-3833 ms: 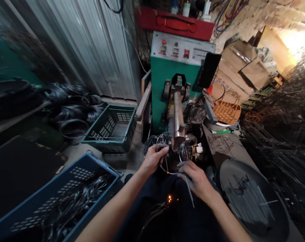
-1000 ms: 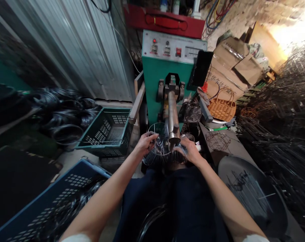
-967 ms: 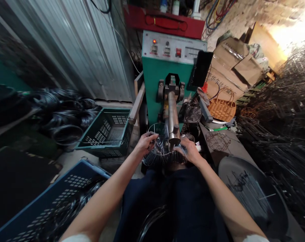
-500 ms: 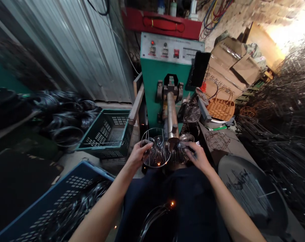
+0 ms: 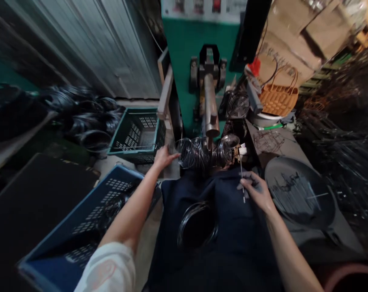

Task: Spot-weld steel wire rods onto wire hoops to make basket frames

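Pinched in the fingers of my right hand (image 5: 253, 186) is a thin metal rod (image 5: 241, 168), upright over the dark cloth on my lap. My left hand (image 5: 165, 157) is near the green crate's right corner, thumb apart and pointing toward the wire rings (image 5: 191, 153); nothing shows in it, though its other fingers are partly hidden. The wire rings are bunched beneath the machine's metal cylinder (image 5: 210, 105). Several loose rings (image 5: 184, 221) lie on my lap.
The green machine (image 5: 184, 61) stands ahead. A green crate (image 5: 132, 151) and a blue crate (image 5: 80, 225) are at the left. At the right are a dark round pan (image 5: 319, 215) with thin rods, a wicker basket (image 5: 278, 101) and wire racks (image 5: 348, 170).
The view has tilted down. My left hand has moved away from the round wire frame, which no longer shows distinctly. My right hand has drawn back from the cylinder and now holds a rod; the sparks are gone.
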`<act>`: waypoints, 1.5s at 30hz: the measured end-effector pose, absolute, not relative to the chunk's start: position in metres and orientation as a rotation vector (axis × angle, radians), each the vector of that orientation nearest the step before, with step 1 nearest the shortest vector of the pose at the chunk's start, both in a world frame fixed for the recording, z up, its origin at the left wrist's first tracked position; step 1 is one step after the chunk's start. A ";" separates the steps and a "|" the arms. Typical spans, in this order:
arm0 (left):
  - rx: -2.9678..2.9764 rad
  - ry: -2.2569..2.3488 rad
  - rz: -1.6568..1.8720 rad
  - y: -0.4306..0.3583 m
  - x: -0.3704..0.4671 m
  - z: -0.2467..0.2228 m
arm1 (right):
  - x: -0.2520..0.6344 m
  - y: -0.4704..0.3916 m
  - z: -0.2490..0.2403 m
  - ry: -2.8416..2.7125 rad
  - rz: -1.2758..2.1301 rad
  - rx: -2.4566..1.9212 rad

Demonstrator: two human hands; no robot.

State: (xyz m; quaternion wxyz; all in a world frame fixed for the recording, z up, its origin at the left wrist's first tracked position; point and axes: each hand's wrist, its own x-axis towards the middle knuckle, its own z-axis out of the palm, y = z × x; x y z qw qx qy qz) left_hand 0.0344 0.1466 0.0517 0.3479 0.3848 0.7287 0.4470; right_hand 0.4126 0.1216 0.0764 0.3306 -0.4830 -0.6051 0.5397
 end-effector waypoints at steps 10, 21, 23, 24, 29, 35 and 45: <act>1.980 1.783 0.169 -0.008 0.156 0.042 | 0.415 0.100 0.037 -1.707 1.375 -1.364; 1.987 1.718 0.081 -0.020 0.127 0.054 | 0.417 0.081 0.052 -1.854 1.242 -1.291; 1.954 1.706 0.124 -0.029 0.124 0.060 | 0.419 0.080 0.054 -1.855 1.248 -1.262; 1.923 1.677 0.168 -0.033 0.121 0.064 | 0.420 0.079 0.055 -1.861 1.258 -1.244; 1.630 1.594 0.408 -0.048 0.096 0.106 | 0.420 0.080 0.060 -1.921 1.230 -1.184; 0.942 1.601 0.889 -0.027 0.099 0.136 | 0.404 0.065 0.076 -1.933 1.249 -1.027; 0.377 0.891 1.278 0.004 0.204 0.062 | 0.375 0.051 0.064 -2.380 0.769 -1.044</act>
